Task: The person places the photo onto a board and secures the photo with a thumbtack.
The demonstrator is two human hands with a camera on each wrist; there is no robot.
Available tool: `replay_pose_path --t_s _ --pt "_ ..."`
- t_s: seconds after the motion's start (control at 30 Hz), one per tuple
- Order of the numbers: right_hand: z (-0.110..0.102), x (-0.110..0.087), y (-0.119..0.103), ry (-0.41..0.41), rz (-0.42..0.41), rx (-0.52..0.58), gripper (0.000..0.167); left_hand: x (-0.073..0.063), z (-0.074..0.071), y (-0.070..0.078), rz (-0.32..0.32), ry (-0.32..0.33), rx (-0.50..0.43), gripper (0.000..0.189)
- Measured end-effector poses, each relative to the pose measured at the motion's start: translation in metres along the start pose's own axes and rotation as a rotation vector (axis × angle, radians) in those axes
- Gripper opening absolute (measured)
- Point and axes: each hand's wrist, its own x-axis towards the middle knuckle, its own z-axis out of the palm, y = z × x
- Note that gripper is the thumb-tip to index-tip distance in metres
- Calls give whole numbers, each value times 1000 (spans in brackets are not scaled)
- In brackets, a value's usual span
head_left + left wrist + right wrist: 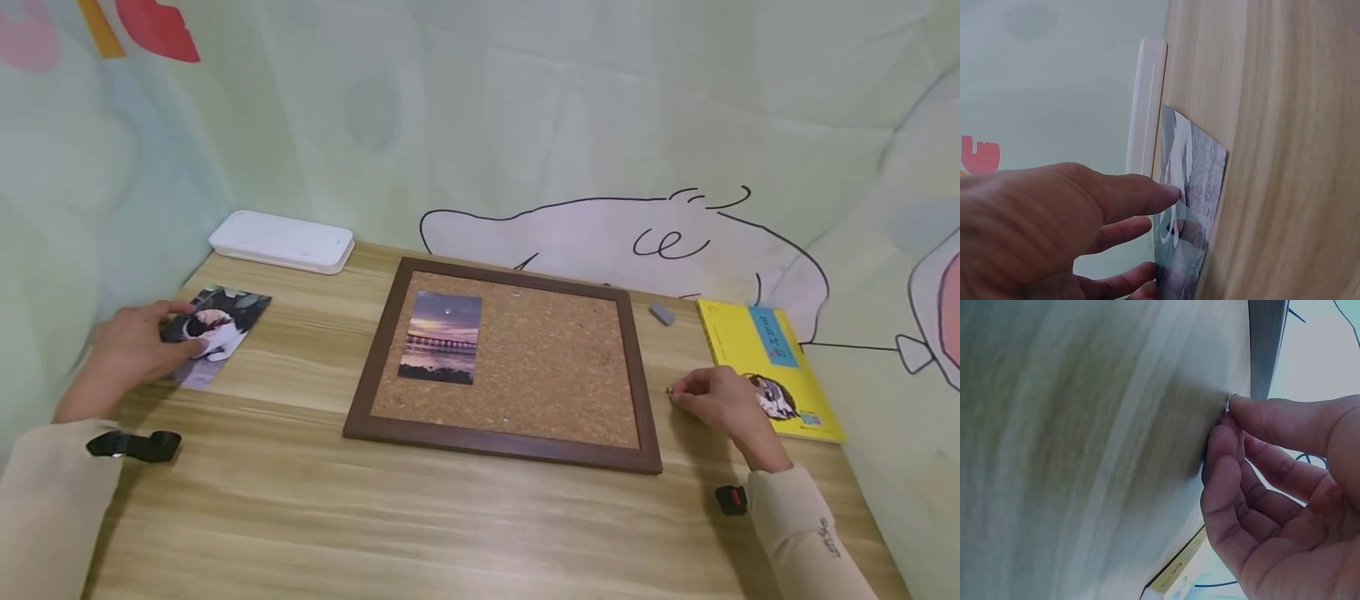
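Observation:
On the left of the table, my left hand (pixel 138 350) rests on a photo of a black-and-white cat (pixel 232 325). Its thumb and index fingertip touch the picture's face, and the photo looks flat; in the left wrist view other fingers meet its edge. To the right of a framed corkboard (pixel 555 358), my right hand (pixel 723 404) pinches a tiny brass-coloured thumbtack (pixel 670 390) between thumb and fingertips, just above the table. A sunset pier photo (pixel 441 346) is pinned to the board's left part by a tack (pixel 447 311) near its top.
A white flat case (pixel 281 242) lies at the back left against the fabric wall. Behind the right hand is a yellow book (pixel 750 342). A small grey eraser-like block (pixel 662 314) sits by the board's upper right corner. Two small shiny spots dot the cork.

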Motion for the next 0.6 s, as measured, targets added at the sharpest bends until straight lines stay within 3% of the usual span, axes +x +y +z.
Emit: replay_pose_path --t_s 0.6 --pt "6 3 -5 22 -2 28 32 4 2 5 -46 -11 -46 74"
